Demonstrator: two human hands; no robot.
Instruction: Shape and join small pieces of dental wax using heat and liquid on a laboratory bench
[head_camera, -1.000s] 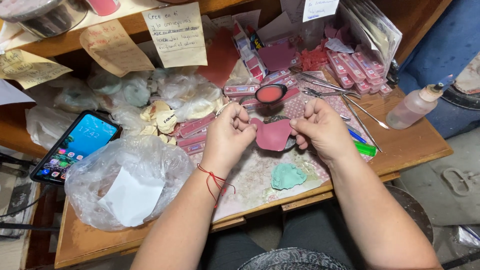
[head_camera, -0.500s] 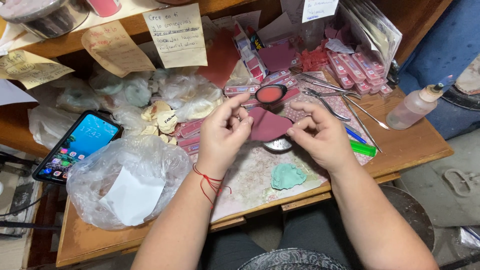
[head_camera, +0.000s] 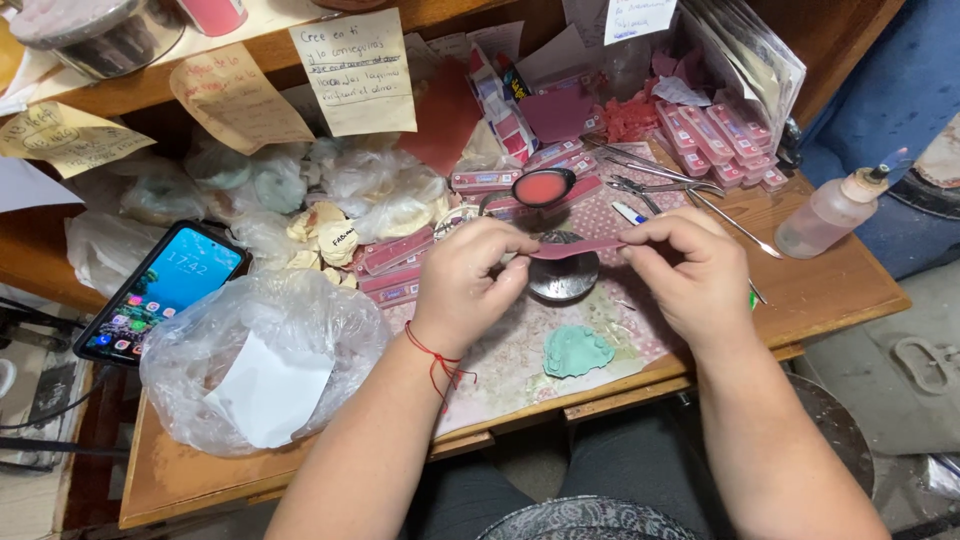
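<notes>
My left hand (head_camera: 468, 278) and my right hand (head_camera: 690, 265) pinch the two ends of a thin pink piece of soft material (head_camera: 577, 247), held flat and edge-on above the desk. Directly under it sits a round dark metal disc (head_camera: 563, 277) on a patterned mat (head_camera: 520, 350). A teal flat piece (head_camera: 574, 351) lies on the mat, nearer to me than the hands. A red string circles my left wrist.
A large clear plastic bag (head_camera: 260, 350) with white paper lies at left, beside a lit phone (head_camera: 160, 290). Metal tools (head_camera: 660, 185), pink boxes (head_camera: 715, 135), a small dish of red paint (head_camera: 543, 187) and a squeeze bottle (head_camera: 835, 208) crowd the back and right.
The pink piece, earlier held face-up and heart-like, is now turned flat and edge-on. Both hands have lifted slightly, uncovering the metal disc beneath.
</notes>
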